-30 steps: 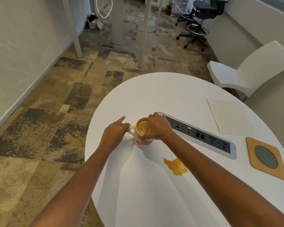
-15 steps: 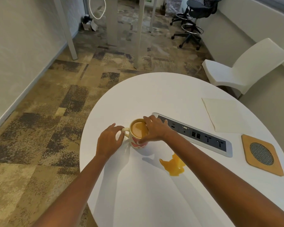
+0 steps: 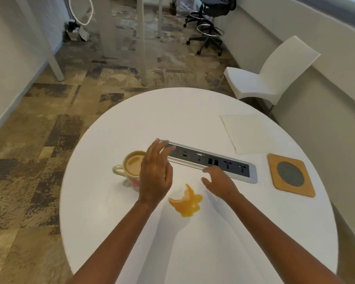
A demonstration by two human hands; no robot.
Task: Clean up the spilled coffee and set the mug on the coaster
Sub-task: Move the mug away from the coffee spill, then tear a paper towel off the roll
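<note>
Gripping nothing: left hand (image 3: 155, 174) straight-fingered, covering the right side of the cream ceramic mug (image 3: 130, 168) with pink pattern, right hand (image 3: 219, 181) loosely curled beside the orange-brown coffee puddle (image 3: 186, 202). Probably heavy, near full, rigid, breakable; best taken by the looped handle (image 3: 117, 170), kept level. Standing left on the white round table (image 3: 193, 119), well apart from the square cork coaster (image 3: 275, 181) with grey centre, pale paper napkin (image 3: 248, 133) behind it.
</note>
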